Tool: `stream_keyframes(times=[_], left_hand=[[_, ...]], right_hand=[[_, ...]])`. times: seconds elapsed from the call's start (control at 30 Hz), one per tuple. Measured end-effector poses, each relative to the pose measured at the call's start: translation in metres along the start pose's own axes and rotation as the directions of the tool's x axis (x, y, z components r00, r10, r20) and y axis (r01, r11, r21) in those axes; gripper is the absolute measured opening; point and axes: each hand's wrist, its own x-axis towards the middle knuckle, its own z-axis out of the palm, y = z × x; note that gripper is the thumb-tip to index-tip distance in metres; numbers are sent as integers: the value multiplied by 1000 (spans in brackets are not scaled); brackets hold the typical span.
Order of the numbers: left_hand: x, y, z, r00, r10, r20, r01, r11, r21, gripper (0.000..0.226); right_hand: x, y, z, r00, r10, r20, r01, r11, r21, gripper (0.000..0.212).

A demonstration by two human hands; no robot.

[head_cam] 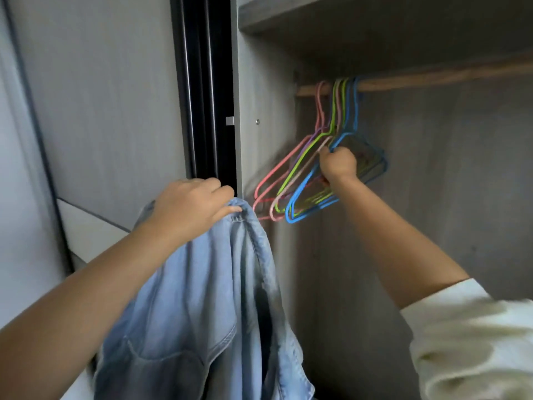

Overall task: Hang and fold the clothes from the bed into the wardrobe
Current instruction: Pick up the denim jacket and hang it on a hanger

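Note:
A light blue denim garment (202, 298) hangs from my left hand (193, 203), which grips its top edge in front of the wardrobe's left side panel. Several coloured wire hangers hang bunched at the left end of a wooden rail (432, 79) inside the open wardrobe. My right hand (339, 164) reaches into the bunch and grips the blue hanger (300, 206) at its shoulder. Pink, green and purple hangers (277, 180) sit just left of it, slightly blurred.
The wardrobe's grey side panel (259, 111) stands between my hands. A dark sliding-door track (202, 82) runs vertically left of it. A shelf (288, 15) spans the top above the rail. To the right of the hangers the rail carries nothing.

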Motion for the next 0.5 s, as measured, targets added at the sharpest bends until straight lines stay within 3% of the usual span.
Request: stream_keyframes(times=[0.13,0.27,0.4,0.5], left_hand=[[-9,-4,8,985,158,-67,-151,983,102,55],[-11,-7,11,976,185,-116,-167,974,154,35],[-17,-9,22,967,184,-178,-158,976,152,42],[-18,-8,26,965,175,-195,-150,979,136,46]], right_hand=[[-2,5,-8,992,-37,-120,32,998,-45,42],[-7,6,-21,983,-55,-177,58,998,11,40],[-7,30,-45,981,-38,-191,60,992,113,33],[-8,45,-74,989,-31,-143,39,998,56,44]])
